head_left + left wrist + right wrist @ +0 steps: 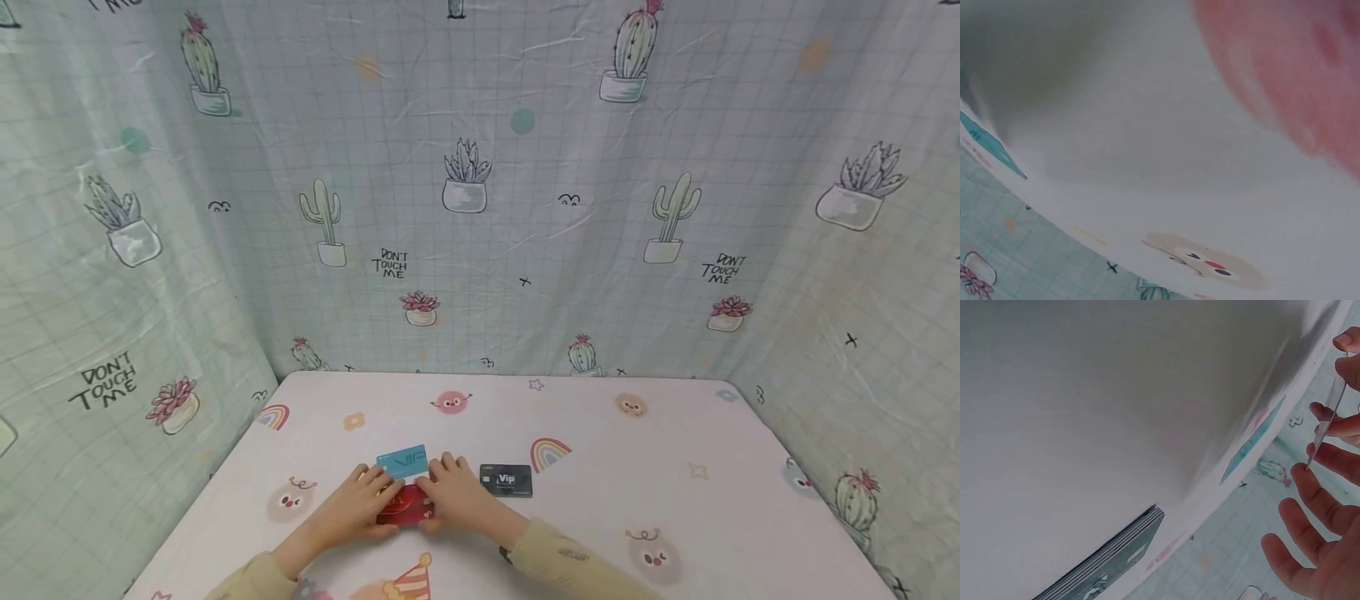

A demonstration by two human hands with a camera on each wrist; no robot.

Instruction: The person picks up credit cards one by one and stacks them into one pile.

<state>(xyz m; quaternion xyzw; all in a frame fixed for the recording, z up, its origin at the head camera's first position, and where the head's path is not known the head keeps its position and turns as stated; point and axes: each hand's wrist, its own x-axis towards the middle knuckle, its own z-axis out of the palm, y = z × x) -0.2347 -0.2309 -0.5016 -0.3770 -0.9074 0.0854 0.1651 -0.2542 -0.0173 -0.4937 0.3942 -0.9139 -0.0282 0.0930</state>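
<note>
In the head view, a red card (pixel 408 505) is held between both hands, close over the table. My left hand (pixel 358 507) grips its left end, thumb at the near edge and fingers at the far edge. At the opposite end my right hand (pixel 459 498) holds it the same way. The right wrist view shows the card (pixel 1334 403) nearly edge-on among the fingertips, with several right fingers (pixel 1300 528) spread out. Just beyond the hands lies a light blue VIP card (pixel 401 461). A dark stack of Vip cards (pixel 506 481) sits right of my right hand.
The white table (pixel 600 508) carries printed cartoons and rainbows. A small dark object (pixel 505 554) peeks out beside the right sleeve. Cactus-patterned cloth (pixel 480 250) hangs at the back and both sides. Blurred pink (pixel 1285 69) fills a corner of the left wrist view.
</note>
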